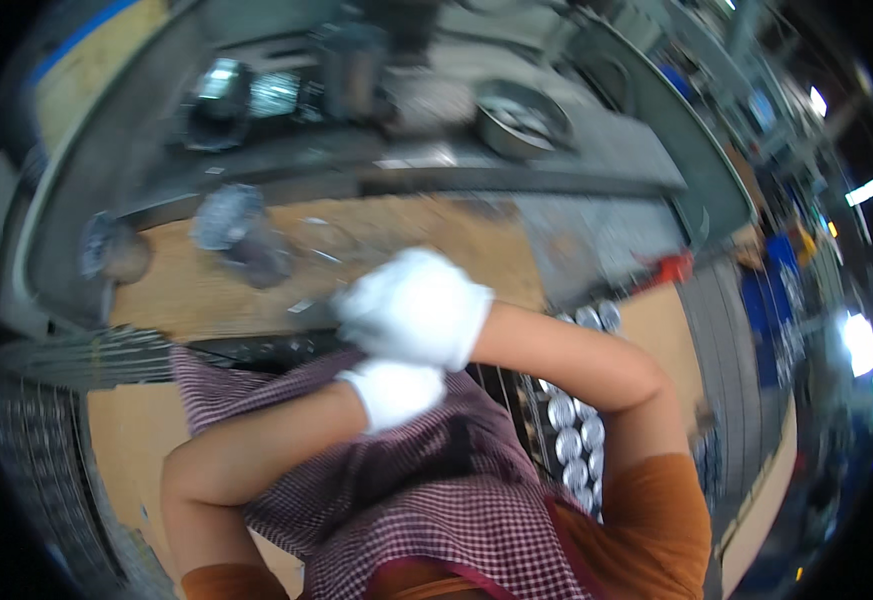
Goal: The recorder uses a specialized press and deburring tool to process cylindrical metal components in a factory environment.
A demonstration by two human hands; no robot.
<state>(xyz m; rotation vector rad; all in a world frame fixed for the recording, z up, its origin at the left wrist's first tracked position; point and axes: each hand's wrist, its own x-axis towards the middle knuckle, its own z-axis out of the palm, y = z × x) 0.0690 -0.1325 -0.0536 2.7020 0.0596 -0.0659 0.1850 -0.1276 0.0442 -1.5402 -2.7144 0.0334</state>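
along the far side: a long grey metal ledge [621,150] with a rounded grey bowl [526,120] on its right half.
work surface: a flat brown wooden board [176,295], just beyond the hands.
apron: maroon-and-white checked cloth [456,530], close beneath the gloves.
right hand [416,305]: white-gloved, fingers bent, pointing left over the board's near edge; blur hides whether it grips anything.
left hand [396,395]: white-gloved, partly behind the right one, near the apron; open or closed, i cannot tell.
cylinders: two blurred grey parts with silvery ends [241,235], on the board's left side.
discs: round silver metal pieces [568,445], right of the apron.
scraps: small shiny slivers [301,305], left of the right glove.
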